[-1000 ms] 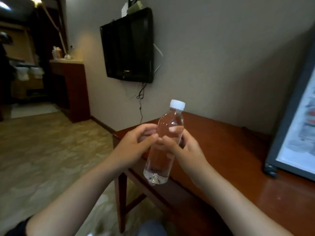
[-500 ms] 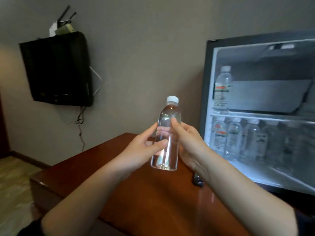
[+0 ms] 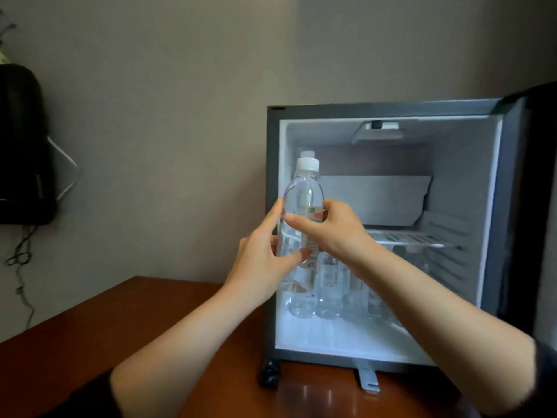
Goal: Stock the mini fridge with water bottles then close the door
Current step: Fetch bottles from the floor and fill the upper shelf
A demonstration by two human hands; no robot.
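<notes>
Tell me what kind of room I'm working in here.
Probably a hotel guest room: a mini fridge sits on a wooden desk, stocked with water bottles, and a dark wall-mounted screen with dangling cables hangs at the left.

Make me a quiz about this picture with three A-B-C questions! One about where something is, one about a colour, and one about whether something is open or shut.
1. Where is the bottle compared with the fridge?
A. on top of it
B. held in front of it
C. lying under it

2. What colour is the cap?
A. white
B. red
C. blue

3. How is the door?
A. shut
B. taken off
C. open

Answers:
1 B: the left hand and right hand grip it before the opening.
2 A: the cap looks white.
3 C: it is swung aside, so we see right in.
</notes>
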